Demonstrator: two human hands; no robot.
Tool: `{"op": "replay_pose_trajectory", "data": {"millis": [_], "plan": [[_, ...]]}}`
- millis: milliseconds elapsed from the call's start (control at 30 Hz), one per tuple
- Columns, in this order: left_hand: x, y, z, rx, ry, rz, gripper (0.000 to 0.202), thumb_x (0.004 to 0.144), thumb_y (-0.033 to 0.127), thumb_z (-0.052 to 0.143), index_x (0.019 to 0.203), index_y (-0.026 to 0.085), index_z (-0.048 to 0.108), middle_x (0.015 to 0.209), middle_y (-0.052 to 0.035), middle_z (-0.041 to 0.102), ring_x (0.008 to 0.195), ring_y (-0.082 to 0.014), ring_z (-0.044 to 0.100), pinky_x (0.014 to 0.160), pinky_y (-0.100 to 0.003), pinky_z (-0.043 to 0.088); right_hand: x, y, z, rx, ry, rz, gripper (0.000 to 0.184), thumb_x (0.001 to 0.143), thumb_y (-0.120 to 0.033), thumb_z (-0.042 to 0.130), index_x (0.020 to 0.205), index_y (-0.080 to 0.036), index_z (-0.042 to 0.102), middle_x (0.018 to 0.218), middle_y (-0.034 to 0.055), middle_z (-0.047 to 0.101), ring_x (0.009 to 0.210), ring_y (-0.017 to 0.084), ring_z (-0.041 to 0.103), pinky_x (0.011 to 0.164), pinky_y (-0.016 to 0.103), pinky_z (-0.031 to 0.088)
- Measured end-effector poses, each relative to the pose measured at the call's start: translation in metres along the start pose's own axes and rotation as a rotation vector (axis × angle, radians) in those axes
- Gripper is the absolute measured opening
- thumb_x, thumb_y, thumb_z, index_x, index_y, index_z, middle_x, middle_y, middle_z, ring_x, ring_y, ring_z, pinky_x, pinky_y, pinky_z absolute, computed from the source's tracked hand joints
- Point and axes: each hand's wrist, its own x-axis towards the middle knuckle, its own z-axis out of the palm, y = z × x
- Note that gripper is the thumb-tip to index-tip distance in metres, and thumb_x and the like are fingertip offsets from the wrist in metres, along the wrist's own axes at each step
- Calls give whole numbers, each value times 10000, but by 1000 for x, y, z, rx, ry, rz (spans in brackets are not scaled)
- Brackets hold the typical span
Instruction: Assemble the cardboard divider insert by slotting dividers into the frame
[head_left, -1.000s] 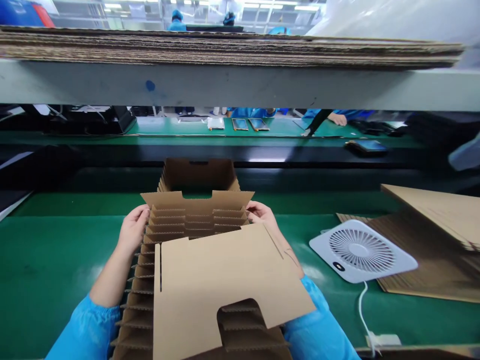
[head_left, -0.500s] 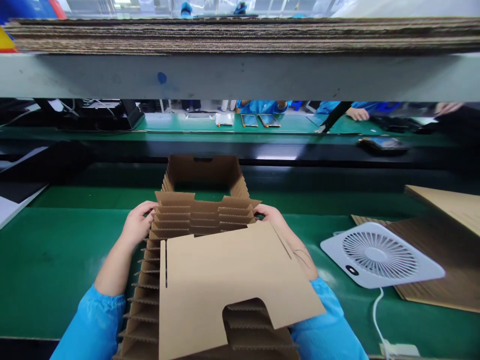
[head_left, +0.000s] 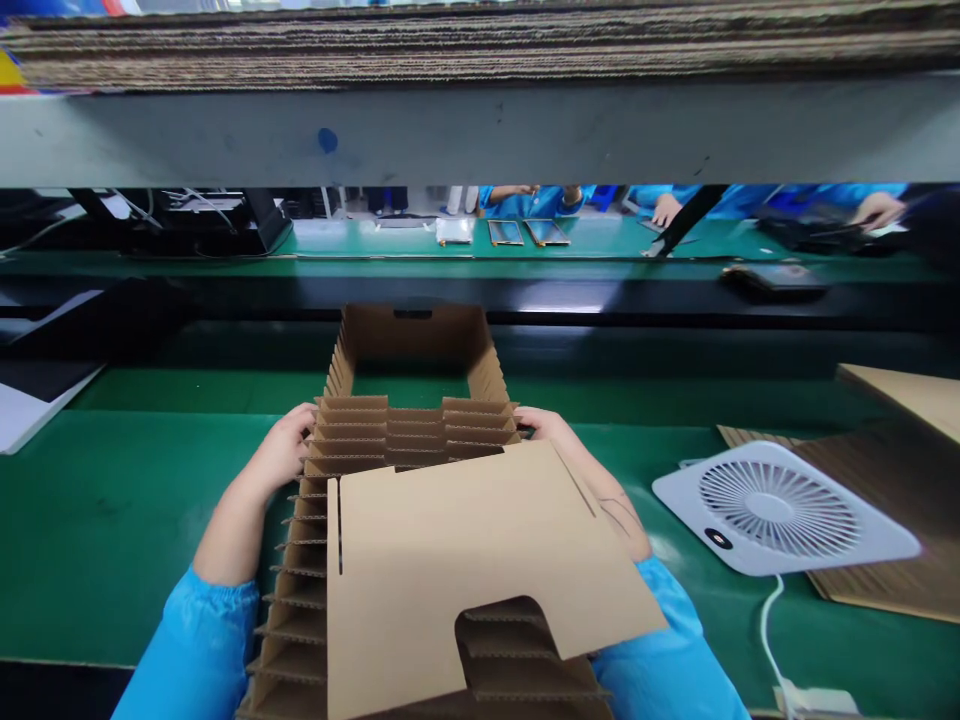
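A long cardboard divider grid [head_left: 289, 590] stretches away from me, with several cross sheets slotted between its two notched side walls. Its far part has no cross sheets and shows green through it. At the left edge of the farthest cardboard divider [head_left: 352, 404], my left hand [head_left: 289, 447] has its fingers curled in. My right hand [head_left: 546, 425] closes on the same divider's right edge; its fingertips are partly hidden. A loose flat cardboard sheet [head_left: 450, 540] with slots and a cut-out lies slanted on top of the grid, over part of my right forearm.
A white fan [head_left: 780, 505] with a cable lies at the right, partly over stacked cardboard sheets [head_left: 892, 500]. Overhead runs a shelf [head_left: 480, 135] bearing piled cardboard [head_left: 480, 50]. Co-workers' hands and blue sleeves show beyond, near small screens [head_left: 547, 232] on a green bench.
The farthest divider stood higher and tilted before; it now sits lower, more in line with the others. Both hands have stayed at its edges. The whole view has shifted slightly.
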Motion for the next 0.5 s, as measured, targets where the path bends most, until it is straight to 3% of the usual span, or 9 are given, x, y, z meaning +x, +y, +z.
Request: {"op": "replay_pose_trajectory", "data": {"millis": [67,167,233,333,433,500], "plan": [[0,-2,-2,-26,9,-20,255,770,413,834,919,208,801,1150,-142,790,1082,-323,734,1002,-456,608,2,-3,-7,29,27,25,281,777,-462,887,886,-224,786,873,62,775,781,266,706,676,380,555],[-2,-2,-3,-216,152,-19,447,805,545,846,1086,203,783,1232,-142,770,1130,-314,727,1015,-442,596,0,-9,-22,121,104,-73,415,669,-548,991,817,-245,749,777,41,691,713,222,627,649,354,504],[-5,1,-2,-401,198,50,561,805,633,842,1170,215,762,1353,-160,735,1243,-330,705,1076,-453,577,-5,-10,-33,207,22,-116,550,566,-667,1027,764,-254,722,666,20,588,620,197,542,575,340,442],[-11,7,1,-524,152,149,622,790,679,845,1209,227,760,1497,-183,660,1412,-371,623,1182,-482,518,-14,-4,-46,267,-127,-80,695,439,-798,1027,801,-267,761,527,-10,487,483,168,428,489,331,369],[-13,11,5,-527,52,161,535,840,616,844,1207,231,783,1540,-173,627,1460,-386,580,1196,-496,494,-17,2,-52,224,-207,-56,640,503,-802,1009,778,-268,789,456,-5,487,414,162,406,452,324,362],[-13,10,8,-530,26,179,480,883,587,820,1208,234,797,1534,-161,627,1473,-385,563,1203,-502,476,-16,3,-54,144,-281,-83,546,620,-754,987,729,-253,797,492,29,567,424,179,479,448,323,398]]}}
